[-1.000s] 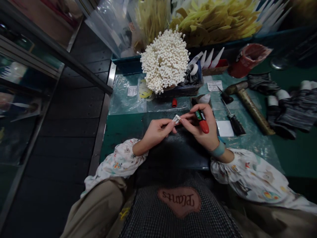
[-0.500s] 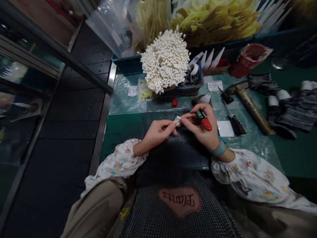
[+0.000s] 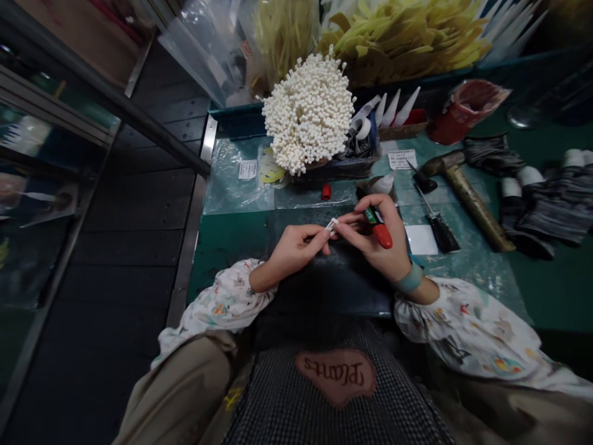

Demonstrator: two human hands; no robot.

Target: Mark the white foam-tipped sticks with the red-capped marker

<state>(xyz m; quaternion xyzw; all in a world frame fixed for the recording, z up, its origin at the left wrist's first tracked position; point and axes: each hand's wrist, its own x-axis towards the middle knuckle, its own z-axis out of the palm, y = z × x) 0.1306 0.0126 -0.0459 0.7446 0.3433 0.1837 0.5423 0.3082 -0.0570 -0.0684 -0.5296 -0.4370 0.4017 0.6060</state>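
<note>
In the head view, my left hand [image 3: 296, 252] pinches a small cluster of thin white stems [image 3: 332, 224] between thumb and fingers. My right hand [image 3: 380, 241] meets it from the other side, thumb and fingertips touching the white tips. Tucked in the right palm is a small bottle [image 3: 372, 215] with a dark green label and a rounded red end. Both hands are closed, over a dark mat [image 3: 343, 284]. Just beyond them lies a small red cap [image 3: 326, 191]. A big bunch of white round-tipped stems [image 3: 308, 114] stands behind it.
A hammer [image 3: 477, 207], a black-handled screwdriver [image 3: 442, 232] and dark grey gloves [image 3: 556, 210] lie at the right. Behind are a red container [image 3: 463, 111], white cone-shaped nozzles [image 3: 407, 106] and yellow petal-like pieces [image 3: 407, 43]. A metal rail [image 3: 152, 136] runs along the left.
My right fingertips have shifted slightly left onto the stem tips, covering more of them. The bottle in that hand has tilted a little. My left hand has barely moved.
</note>
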